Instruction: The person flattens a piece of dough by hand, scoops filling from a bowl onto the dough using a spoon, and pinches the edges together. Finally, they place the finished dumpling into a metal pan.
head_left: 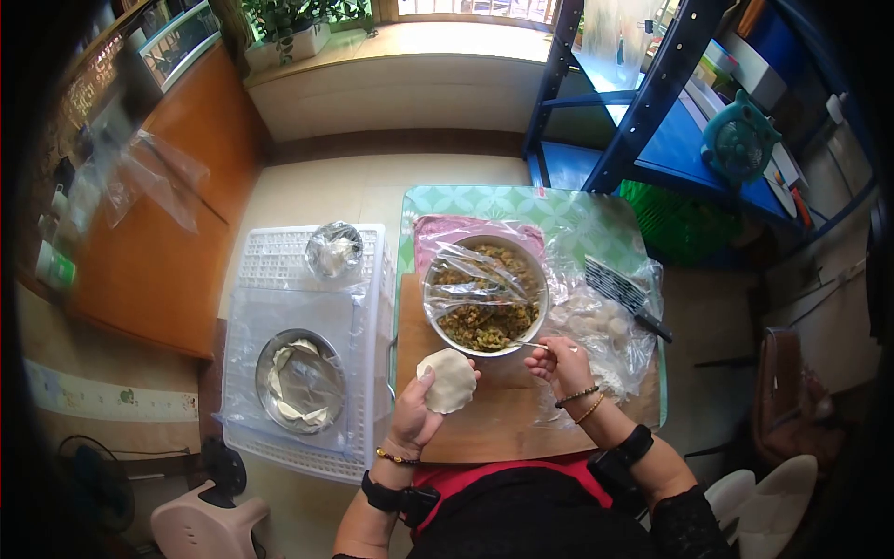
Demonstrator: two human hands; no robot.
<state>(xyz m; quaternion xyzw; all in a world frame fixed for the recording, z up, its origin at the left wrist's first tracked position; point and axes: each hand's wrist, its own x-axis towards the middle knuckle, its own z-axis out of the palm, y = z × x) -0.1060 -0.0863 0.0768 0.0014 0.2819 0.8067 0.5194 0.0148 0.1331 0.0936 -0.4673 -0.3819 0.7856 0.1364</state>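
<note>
A round, flat dough wrapper [448,382] rests in my left hand [417,410], its thumb over the near edge. My right hand [562,364] grips the thin metal handle of a utensil [529,345], probably a spoon, whose far end is lost in the filling. That chopped brown-green filling [475,325] sits in a large white bowl [543,312], partly covered by clear plastic film [475,277]. To the right of the bowl, pale dough pieces [596,323] lie under clear plastic. A black-handled cleaver [629,296] with a patterned blade lies over that plastic.
A wooden board [438,438] lies on the green patterned table [596,214]. At left, a white plastic crate [372,270] carries a metal bowl [263,373] with pale folded dough around its inside, plus a smaller plastic-covered bowl [333,250]. Blue shelving [643,112] stands at the back right.
</note>
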